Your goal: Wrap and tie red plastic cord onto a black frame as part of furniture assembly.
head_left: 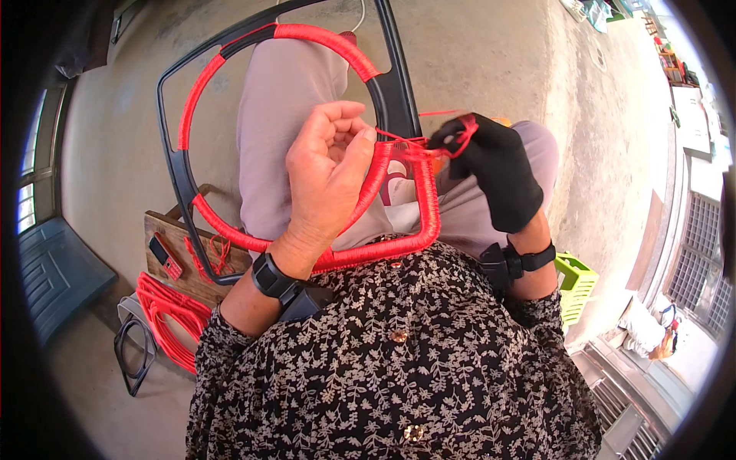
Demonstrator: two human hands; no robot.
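The black frame (393,107), partly wound with red, lies over the person's thighs (268,146). Beside its right edge, the bare left hand (330,172) curls its fingers, thumb and forefinger pinching, while the black-gloved right hand (498,172) reaches inward, slightly blurred; both grasp red cord (402,140).

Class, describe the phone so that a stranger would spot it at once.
Find the wooden stool at the left of the picture. The phone lies on it, near its left edge. Its dark screen and red keypad set it apart from the loose red cord beside it.
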